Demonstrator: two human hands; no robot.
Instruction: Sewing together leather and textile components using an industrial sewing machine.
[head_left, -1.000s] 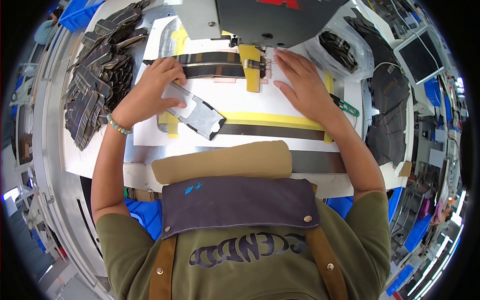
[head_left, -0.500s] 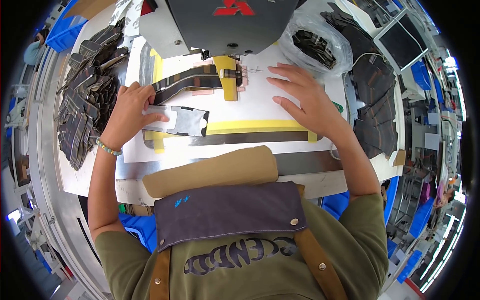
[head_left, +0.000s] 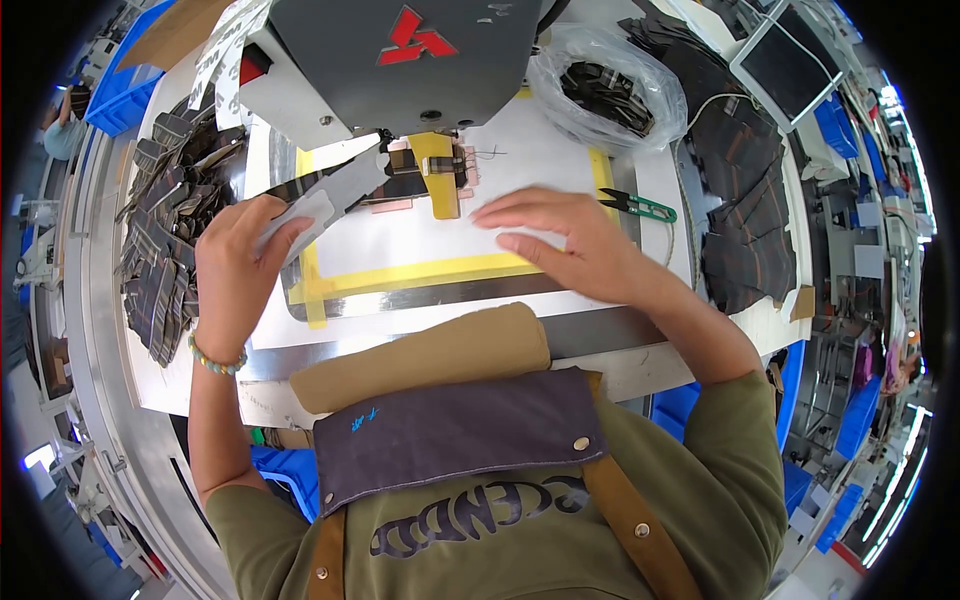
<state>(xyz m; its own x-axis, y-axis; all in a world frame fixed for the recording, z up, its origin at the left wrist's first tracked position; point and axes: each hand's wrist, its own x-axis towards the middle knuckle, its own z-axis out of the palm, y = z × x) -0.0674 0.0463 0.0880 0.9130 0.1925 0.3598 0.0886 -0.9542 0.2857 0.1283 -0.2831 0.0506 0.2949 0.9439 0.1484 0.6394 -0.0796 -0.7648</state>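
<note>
My left hand (head_left: 240,245) pinches a flat grey plate (head_left: 345,190) between thumb and fingers. The plate is lifted at a slant, its far end near the yellow piece. Behind it, a dark plaid fabric strip (head_left: 405,186) is partly hidden; it runs toward an upright yellow piece (head_left: 438,178) under the machine head. A small plaid loop lies across that yellow piece. My right hand (head_left: 570,240) hovers over the white sheet (head_left: 440,245), fingers stretched out and holding nothing. To its right lie green-handled thread snips (head_left: 640,206).
A dark machine head (head_left: 400,60) overhangs the work area. Heaped plaid strips (head_left: 175,230) lie at left. At right are a clear plastic bag (head_left: 655,85) of fabric pieces, stacked plaid fabric (head_left: 745,210) and a tablet screen (head_left: 788,65). Yellow tape (head_left: 420,268) borders the sheet.
My left hand has raised the grey plate from the sheet and swung its far end up across the fabric strip. My right hand has moved left and nearer, uncovering the snips. The view has shifted.
</note>
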